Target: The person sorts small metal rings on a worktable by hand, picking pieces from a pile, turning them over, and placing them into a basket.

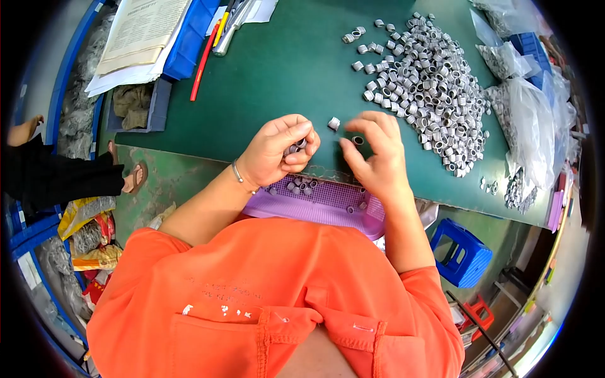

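My left hand (280,146) is closed around a few small grey metal rings (295,147), partly hidden by the fingers. Thumb and index finger of my right hand (378,151) are apart, slightly blurred, over the table's near edge. One loose ring (358,140) shows in the gap between them. Another short ring (334,123) lies on the green table between my two hands. Beyond my right hand spreads a large heap of the same rings (435,88). Below my hands, a purple mesh basket (296,203) at my lap holds several rings.
Clear plastic bags (529,126) of parts line the table's right side. At the back left are a blue tray (189,41) with papers, a red pen (205,63) and a grey bin (157,104). A blue stool (463,255) stands below right; another person's foot (135,178) shows at left.
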